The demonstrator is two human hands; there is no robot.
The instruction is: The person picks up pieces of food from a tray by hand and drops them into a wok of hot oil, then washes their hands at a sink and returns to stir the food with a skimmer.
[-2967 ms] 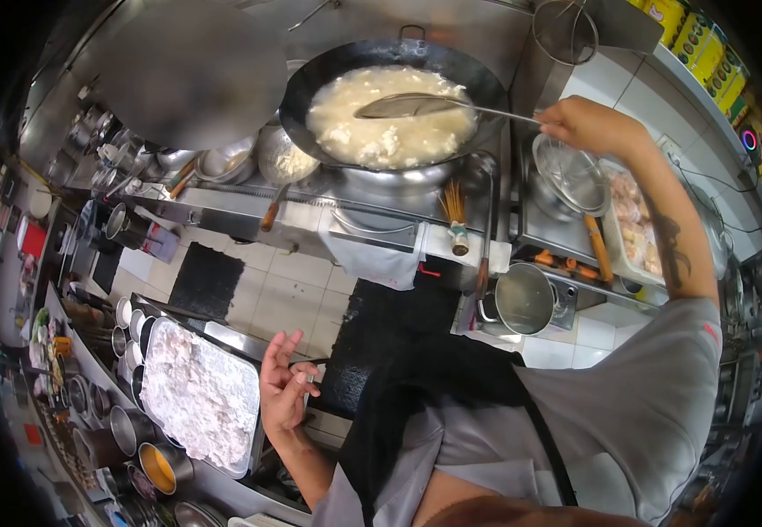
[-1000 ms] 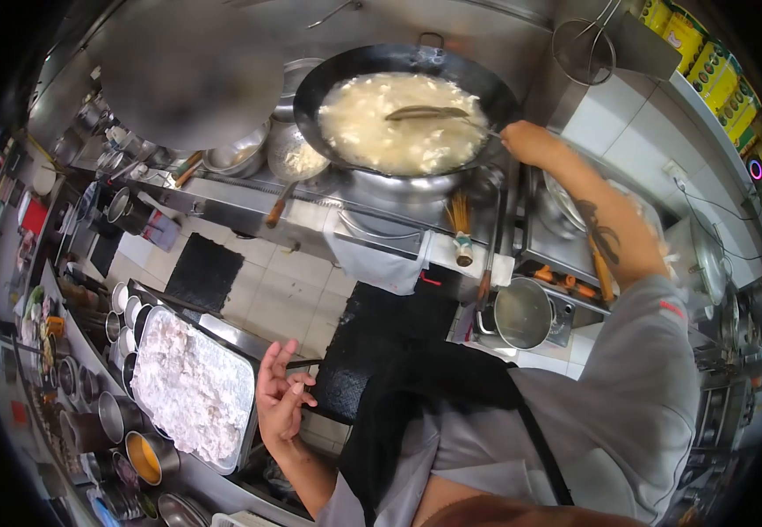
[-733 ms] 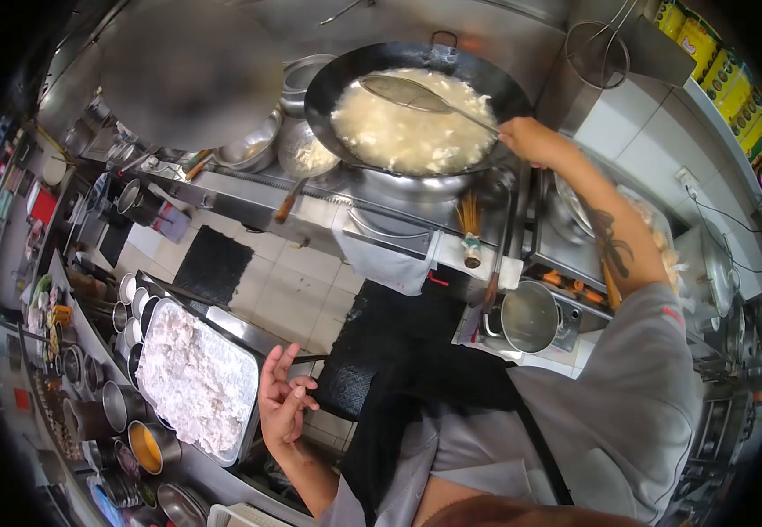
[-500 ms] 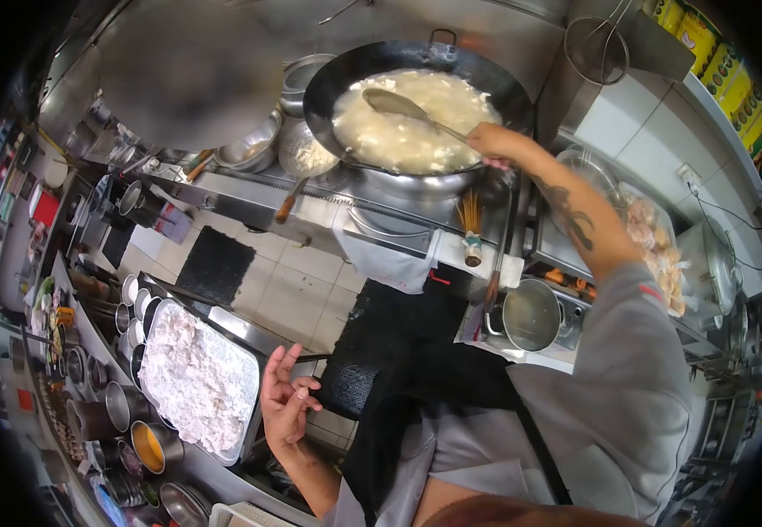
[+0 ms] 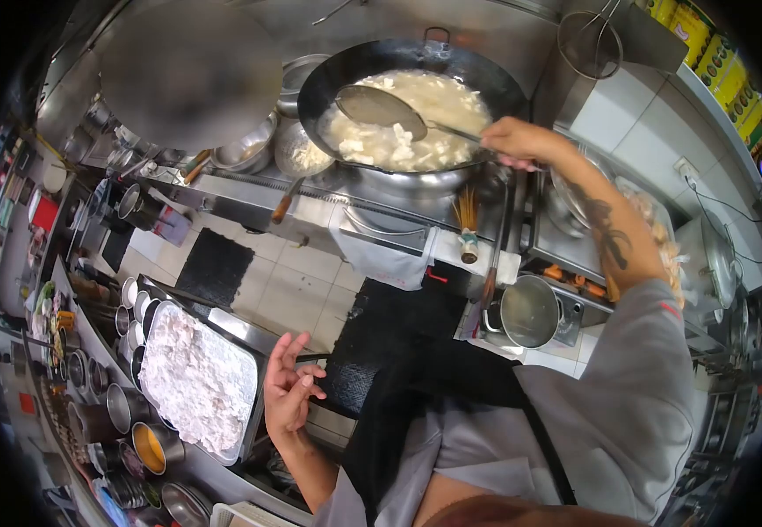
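My right hand (image 5: 514, 145) is closed on the handle of a large metal ladle (image 5: 381, 109). The ladle's wide head lies over the left part of a big black wok (image 5: 504, 88), tilted, with white pieces beside its edge. Pale liquid with white lumps (image 5: 442, 101) fills the wok's middle. My left hand (image 5: 291, 386) hangs empty in the air with its fingers apart, just right of a metal tray (image 5: 245, 378) heaped with white-coated pieces (image 5: 189, 378).
A bamboo brush (image 5: 468, 228) stands at the stove's front edge, near a white cloth (image 5: 381, 255). A pot (image 5: 530, 312) sits lower right. Bowls and pots, one with yellow contents (image 5: 149, 446), line the lower left. A strainer (image 5: 590, 44) hangs upper right.
My right hand has moved slightly right and the ladle's head has shifted left and turned, showing more of its face. White lumps now gather beside it. My left hand has barely moved.
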